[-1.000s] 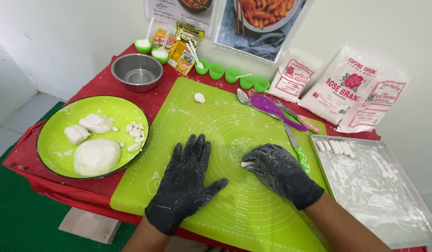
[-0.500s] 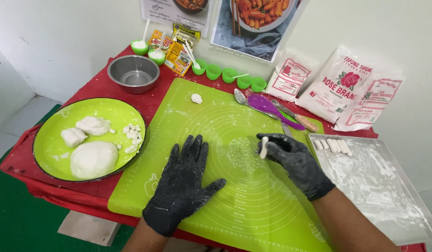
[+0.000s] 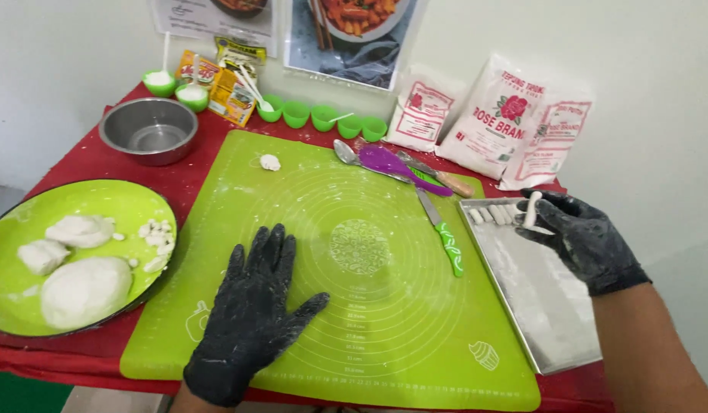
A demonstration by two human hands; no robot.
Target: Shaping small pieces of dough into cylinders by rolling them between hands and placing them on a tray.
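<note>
Nearest, the black-gloved left hand (image 3: 250, 321) lies flat, fingers spread, grip empty, on the lime-green silicone baking mat (image 3: 384, 336). Further right, the black-gloved right hand (image 3: 579, 237) pinches a small white dough stick (image 3: 530, 209) above the flour-dusted metal tray (image 3: 545, 306).

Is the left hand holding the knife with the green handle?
No, the left hand lies flat on the green mat; the knife rests apart, untouched.

Mat (image 3: 354, 306) centre open; knife (image 3: 442, 232) lies beside tray (image 3: 553, 321).
</note>
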